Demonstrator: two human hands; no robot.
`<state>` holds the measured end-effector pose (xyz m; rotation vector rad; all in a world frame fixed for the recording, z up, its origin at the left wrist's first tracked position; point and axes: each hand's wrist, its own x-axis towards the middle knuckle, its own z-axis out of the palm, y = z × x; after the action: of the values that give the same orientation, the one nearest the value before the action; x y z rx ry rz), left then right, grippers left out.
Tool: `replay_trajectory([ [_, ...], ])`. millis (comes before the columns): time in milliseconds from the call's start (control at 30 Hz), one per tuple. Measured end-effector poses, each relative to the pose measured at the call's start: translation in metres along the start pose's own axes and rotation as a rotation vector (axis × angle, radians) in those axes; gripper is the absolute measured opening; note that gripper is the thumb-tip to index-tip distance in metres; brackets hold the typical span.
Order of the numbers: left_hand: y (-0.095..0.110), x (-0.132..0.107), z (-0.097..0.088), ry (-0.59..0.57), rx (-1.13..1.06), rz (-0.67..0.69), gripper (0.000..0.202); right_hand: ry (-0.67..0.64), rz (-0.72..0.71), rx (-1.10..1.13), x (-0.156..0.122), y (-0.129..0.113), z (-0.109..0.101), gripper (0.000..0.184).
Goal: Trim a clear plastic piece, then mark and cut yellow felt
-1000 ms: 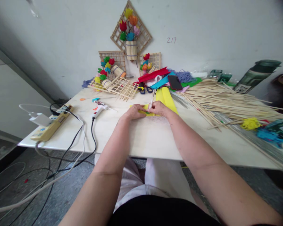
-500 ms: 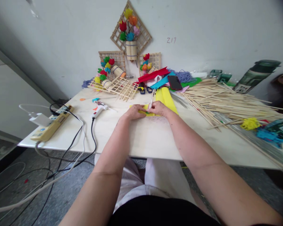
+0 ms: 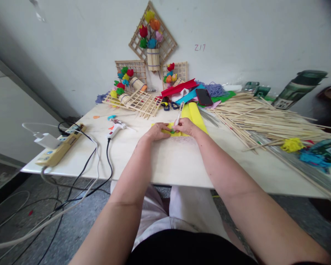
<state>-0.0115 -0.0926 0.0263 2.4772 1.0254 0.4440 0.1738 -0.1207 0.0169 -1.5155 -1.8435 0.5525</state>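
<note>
My right hand is closed round a white pen, its tip down among the fingers over yellow crepe paper. My left hand lies flat on the near part of that paper with its fingers stretched toward the pen. Between the fingertips of both hands shows a small green piece, mostly covered, so its shape is unclear. The rest of the yellow paper runs back from my right hand in a wide, folded strip.
A white glue gun and a power strip with cables are on the left. Lattice panels with paper flowers stand behind. Scissors, a phone, coloured paper and a pile of thin sticks lie back and right.
The top of the pen has tilted slightly to the right in my right hand. My left hand stays in place on the yellow paper.
</note>
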Motion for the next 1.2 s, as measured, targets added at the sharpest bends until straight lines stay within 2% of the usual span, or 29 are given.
replay_trajectory([
  [133,0.002,0.001,0.003,0.034,0.004,-0.016,0.033,0.1,0.063,0.052,0.003,0.006,0.0,0.014],
  [300,0.011,0.003,0.015,0.242,0.166,-0.095,0.026,0.108,0.141,0.072,0.005,0.011,0.001,0.015],
  [367,0.015,0.003,0.019,0.278,0.231,-0.097,0.024,0.106,0.159,0.069,0.005,0.011,0.001,0.015],
  [533,0.018,0.003,0.02,0.192,0.242,-0.196,0.037,0.11,0.184,0.067,0.006,0.01,0.001,0.018],
  [767,0.014,0.009,0.019,0.137,0.124,-0.297,0.027,0.209,0.205,0.015,0.003,0.002,-0.004,0.022],
  [933,0.014,0.009,0.017,0.153,0.059,-0.316,0.022,0.274,0.229,-0.043,-0.001,-0.005,-0.01,0.025],
  [1100,0.01,0.008,0.017,0.19,0.058,-0.3,0.02,0.322,0.305,-0.108,0.0,0.0,-0.012,0.027],
  [1200,0.008,0.008,0.018,0.174,0.087,-0.283,0.018,0.341,0.356,-0.132,0.001,0.003,-0.013,0.029],
])
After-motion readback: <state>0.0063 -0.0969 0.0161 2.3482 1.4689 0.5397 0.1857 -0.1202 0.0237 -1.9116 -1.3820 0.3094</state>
